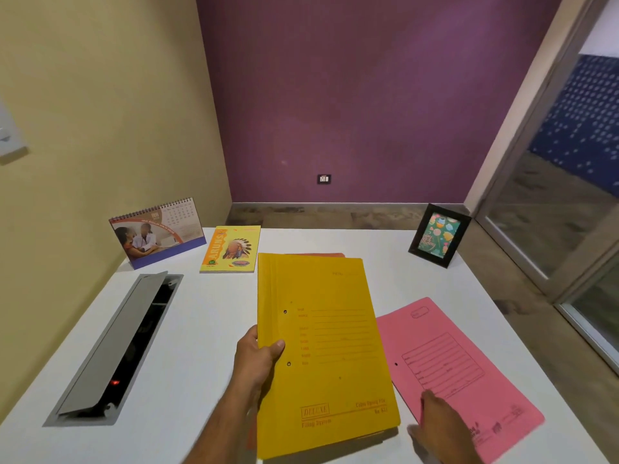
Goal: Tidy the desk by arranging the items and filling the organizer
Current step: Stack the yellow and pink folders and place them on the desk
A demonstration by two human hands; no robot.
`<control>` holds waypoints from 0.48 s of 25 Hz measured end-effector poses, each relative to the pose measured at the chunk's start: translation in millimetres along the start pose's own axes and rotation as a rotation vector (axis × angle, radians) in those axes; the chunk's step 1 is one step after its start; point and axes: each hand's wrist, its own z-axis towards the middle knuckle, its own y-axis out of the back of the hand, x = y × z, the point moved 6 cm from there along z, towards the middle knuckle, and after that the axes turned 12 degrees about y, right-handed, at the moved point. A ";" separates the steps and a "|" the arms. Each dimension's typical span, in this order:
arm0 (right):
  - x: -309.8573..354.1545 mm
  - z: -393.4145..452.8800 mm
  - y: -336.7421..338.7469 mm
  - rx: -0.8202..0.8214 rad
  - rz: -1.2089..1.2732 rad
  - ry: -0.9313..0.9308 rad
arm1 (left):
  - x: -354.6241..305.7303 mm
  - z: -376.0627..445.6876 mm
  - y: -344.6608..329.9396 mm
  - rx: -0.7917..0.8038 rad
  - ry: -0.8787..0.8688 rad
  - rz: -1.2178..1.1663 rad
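Observation:
A stack of yellow file folders (328, 349) lies in the middle of the white desk (207, 316), with an orange folder edge peeking out behind it. My left hand (258, 356) grips the stack's left edge, thumb on top of the cover. A pink folder (459, 370) lies flat to the right. My right hand (438, 420) rests on the pink folder's near left part, fingers extended. No organizer is in view.
A desk calendar (157, 232) stands at the back left, a yellow notebook (231, 249) beside it. A black photo frame (438, 236) stands at the back right. An open grey cable hatch (117, 346) is set in the desk's left side.

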 end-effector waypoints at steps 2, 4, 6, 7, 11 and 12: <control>4.4 -7.4 1.2 -0.018 -0.044 0.015 | 1.3 -0.3 -0.6 -0.009 0.006 -0.003; 7.7 -9.1 3.8 -0.042 -0.117 0.037 | 3.5 0.4 -0.5 -0.010 0.007 -0.006; 13.7 -11.5 5.6 -0.062 -0.174 0.080 | 5.1 0.2 -0.2 -0.012 0.007 -0.020; 14.2 -11.7 4.4 -0.085 -0.173 0.119 | 6.8 0.8 -0.3 -0.016 0.007 -0.024; 6.1 -11.9 22.6 -0.274 -0.069 0.115 | 7.5 0.3 -1.8 -0.053 -0.011 -0.002; 4.7 -10.9 32.9 -0.342 -0.094 0.141 | 6.1 -1.0 -3.2 -0.061 -0.018 0.006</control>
